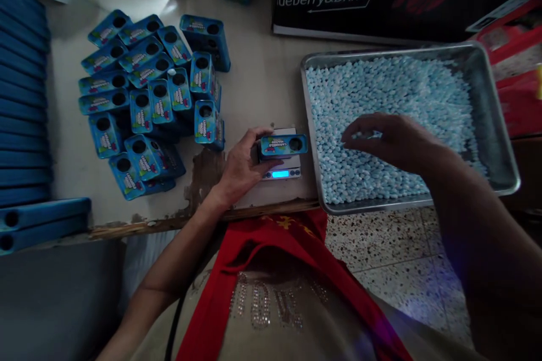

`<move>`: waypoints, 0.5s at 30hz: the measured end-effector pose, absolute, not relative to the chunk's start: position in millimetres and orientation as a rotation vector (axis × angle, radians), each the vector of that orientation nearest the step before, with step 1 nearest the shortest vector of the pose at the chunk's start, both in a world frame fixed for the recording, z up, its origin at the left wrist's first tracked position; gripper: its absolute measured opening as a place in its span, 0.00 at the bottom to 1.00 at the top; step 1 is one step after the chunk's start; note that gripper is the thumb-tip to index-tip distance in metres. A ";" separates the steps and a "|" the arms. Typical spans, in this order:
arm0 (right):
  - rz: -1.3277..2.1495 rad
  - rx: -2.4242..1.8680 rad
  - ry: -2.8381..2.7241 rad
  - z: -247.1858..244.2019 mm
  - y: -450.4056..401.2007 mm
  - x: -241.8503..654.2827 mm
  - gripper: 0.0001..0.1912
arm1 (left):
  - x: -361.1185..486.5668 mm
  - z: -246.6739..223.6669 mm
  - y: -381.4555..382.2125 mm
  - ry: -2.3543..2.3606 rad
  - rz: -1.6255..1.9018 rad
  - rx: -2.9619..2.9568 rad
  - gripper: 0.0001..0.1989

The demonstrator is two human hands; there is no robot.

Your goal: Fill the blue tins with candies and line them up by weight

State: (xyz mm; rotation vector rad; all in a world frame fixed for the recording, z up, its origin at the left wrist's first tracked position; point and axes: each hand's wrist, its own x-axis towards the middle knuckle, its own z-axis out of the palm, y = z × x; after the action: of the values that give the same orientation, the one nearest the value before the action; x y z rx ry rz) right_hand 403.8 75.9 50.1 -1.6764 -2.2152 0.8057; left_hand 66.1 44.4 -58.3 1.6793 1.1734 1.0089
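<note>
A small blue candy box (277,146) with a dark round hole in its top stands on a digital scale (292,173) whose display glows blue. My left hand (241,166) grips the box's left end, fingers on the far side and thumb on the near side. To the right, my right hand (387,138) hovers above the metal tray (311,118), its thumb and fingertips brought together in a pinch. Whatever is between those fingertips is too small to make out. Light blue and white candies (406,84) cover most of the tray's bottom.
Several matching blue boxes (146,53) stand grouped on the table's left. More blue boxes (23,96) are stacked along the left edge. Behind the tray is a large black carton (339,17). The table's front edge (169,223) is worn.
</note>
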 end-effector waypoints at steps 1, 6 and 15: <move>0.737 -1.657 -2.256 46.7 74.6 405.1 0.03 | 69.2 -60.2 47.1 1.151 1.008 1.659 0.25; 1.008 -1.584 -1.622 26.1 61.1 386.5 0.12 | 75.9 -44.9 62.0 1.102 1.013 1.849 0.17; 1.700 -1.113 -0.607 -11.7 61.3 328.8 0.24 | 127.6 30.9 78.8 0.938 0.773 2.720 0.19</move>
State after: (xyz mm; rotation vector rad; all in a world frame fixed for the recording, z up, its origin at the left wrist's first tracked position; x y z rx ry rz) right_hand 328.8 61.3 -11.7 -1.1132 -0.6068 1.7003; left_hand 127.6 78.8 30.9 2.7202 0.9379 0.7731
